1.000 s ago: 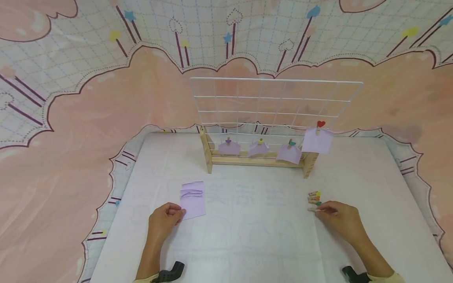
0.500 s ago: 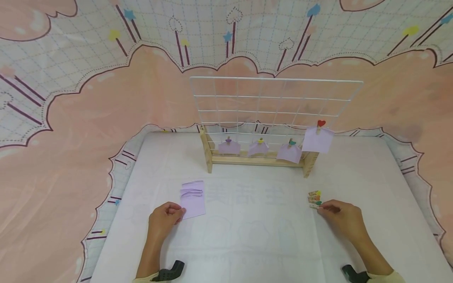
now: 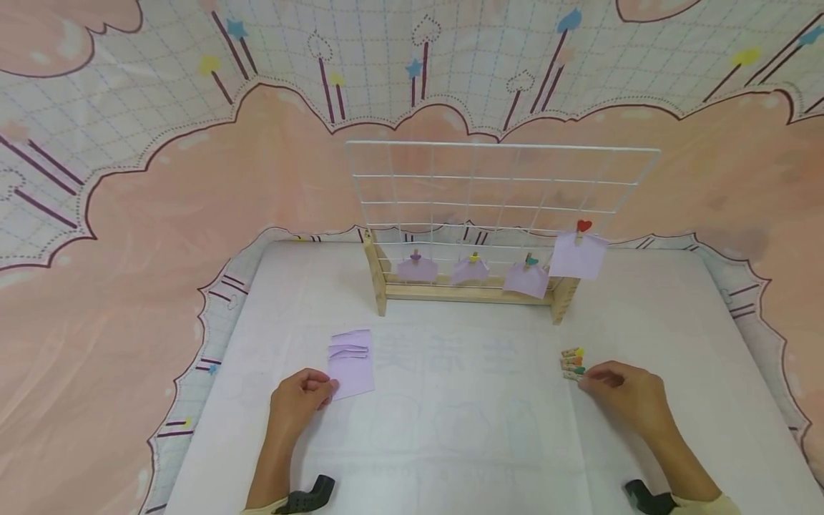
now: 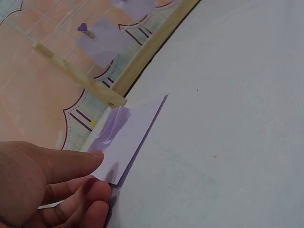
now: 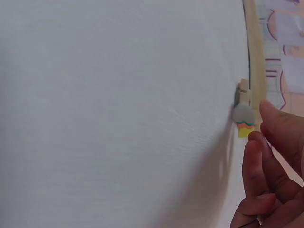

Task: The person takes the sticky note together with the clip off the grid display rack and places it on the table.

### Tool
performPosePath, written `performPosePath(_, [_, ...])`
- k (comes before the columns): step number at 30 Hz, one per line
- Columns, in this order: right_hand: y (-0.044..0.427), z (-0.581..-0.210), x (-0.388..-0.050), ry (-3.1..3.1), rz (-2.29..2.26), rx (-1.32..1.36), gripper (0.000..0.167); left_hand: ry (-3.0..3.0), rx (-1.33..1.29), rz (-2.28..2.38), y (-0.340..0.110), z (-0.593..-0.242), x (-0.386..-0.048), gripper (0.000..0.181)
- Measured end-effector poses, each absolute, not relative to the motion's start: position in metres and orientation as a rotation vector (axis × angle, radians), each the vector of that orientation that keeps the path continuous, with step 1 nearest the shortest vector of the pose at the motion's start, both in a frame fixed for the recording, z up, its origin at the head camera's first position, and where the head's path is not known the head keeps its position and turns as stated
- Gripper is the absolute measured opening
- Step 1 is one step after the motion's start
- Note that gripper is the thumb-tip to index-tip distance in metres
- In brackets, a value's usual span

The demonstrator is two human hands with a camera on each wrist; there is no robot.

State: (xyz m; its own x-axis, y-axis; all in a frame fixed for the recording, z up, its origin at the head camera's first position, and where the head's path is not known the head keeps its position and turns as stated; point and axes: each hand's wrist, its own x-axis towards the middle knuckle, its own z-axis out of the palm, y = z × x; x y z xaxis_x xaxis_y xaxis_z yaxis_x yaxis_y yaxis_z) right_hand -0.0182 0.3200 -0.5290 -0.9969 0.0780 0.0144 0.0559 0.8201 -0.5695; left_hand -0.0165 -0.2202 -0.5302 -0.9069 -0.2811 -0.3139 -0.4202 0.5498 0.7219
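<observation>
My left hand (image 3: 302,398) pinches the near left corner of a stack of purple paper notes (image 3: 351,372) lying on the white table. Its thumb lies over the paper in the left wrist view, with the fingers curled below. My right hand (image 3: 627,397) is just to the right of a small row of wooden clothespins (image 3: 570,363). In the right wrist view the thumb and forefinger stand a little apart with nothing between them. The nearest clothespin (image 5: 243,113) there has a pale round top; teal, orange and yellow ones show behind it.
A white wire grid rack (image 3: 502,177) on a wooden base (image 3: 470,293) stands at the back of the table. Several purple notes (image 3: 578,255) hang on it by clothespins. A patterned cloth (image 3: 161,214) hangs behind.
The pale clothespin has moved slightly up against the others, and my right hand has let go of it and drawn a little to the right. My left hand has stayed put.
</observation>
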Motion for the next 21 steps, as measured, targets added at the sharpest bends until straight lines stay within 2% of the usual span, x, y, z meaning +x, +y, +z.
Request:
performPosePath(10, [0.318, -0.505, -0.037, -2.772, 0.868, 0.053, 0.017, 2.796, -0.527, 1.360, -0.194, -0.501, -0.030, 0.023])
performPosePath(21, [0.300, -0.455, -0.073, -2.601, 0.922, 0.100, 0.017, 2.685, -0.015, 1.683, -0.107, -0.456, -0.073, 0.014])
